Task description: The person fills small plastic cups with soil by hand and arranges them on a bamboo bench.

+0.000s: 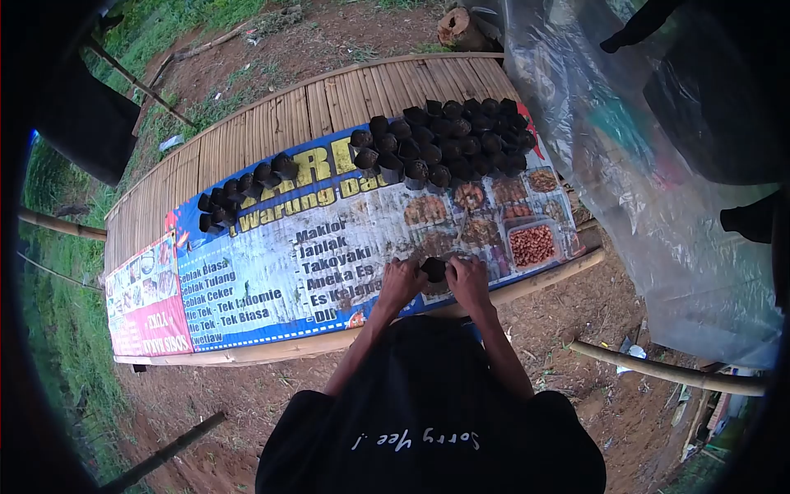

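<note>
We clamp left fingers and right fingers on black polybag, likely holding it open; reddish seeds right of them.

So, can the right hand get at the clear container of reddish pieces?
Likely yes: the container sits near the right hand, nothing standing between, though that hand is holding the black bag.

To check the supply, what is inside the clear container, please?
Many small reddish seeds or nuts show inside the clear container. They cover its bottom, hiding whatever lies deeper.
</note>
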`<state>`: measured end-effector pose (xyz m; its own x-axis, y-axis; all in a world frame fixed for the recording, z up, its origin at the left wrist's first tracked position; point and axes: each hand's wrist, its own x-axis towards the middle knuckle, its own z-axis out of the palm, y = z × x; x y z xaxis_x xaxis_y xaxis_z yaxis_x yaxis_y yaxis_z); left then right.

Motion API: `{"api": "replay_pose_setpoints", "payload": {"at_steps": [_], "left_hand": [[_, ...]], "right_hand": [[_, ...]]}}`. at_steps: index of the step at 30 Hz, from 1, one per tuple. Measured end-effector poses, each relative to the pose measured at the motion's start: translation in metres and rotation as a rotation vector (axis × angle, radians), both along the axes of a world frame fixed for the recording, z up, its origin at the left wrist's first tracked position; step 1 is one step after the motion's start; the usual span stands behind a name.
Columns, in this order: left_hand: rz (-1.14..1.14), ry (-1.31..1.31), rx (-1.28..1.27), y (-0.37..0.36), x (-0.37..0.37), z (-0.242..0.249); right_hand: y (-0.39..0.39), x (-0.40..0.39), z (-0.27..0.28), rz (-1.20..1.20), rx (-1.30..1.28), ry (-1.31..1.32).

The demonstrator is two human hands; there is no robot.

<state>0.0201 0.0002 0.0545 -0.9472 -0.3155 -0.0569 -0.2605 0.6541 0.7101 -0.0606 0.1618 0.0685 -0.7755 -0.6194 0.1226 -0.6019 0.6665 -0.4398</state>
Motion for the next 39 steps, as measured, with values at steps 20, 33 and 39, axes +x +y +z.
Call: {"api": "replay_pose_setpoints", "payload": {"at_steps": [20,33,39], "left_hand": [[-0.151,0.102,-0.096,-0.011,-0.012,0.000],[-0.251,0.064,-0.184,-0.022,-0.025,0.001],[-0.299,0.063,-0.203,-0.021,-0.026,0.000]], "right_hand": [[0.004,0.014,-0.014,-0.147,-0.056,-0.017],[0.004,0.009,-0.029,-0.248,-0.153,-0.133],[0.008,0.009,-0.031,-0.236,-0.119,-0.116]]}}
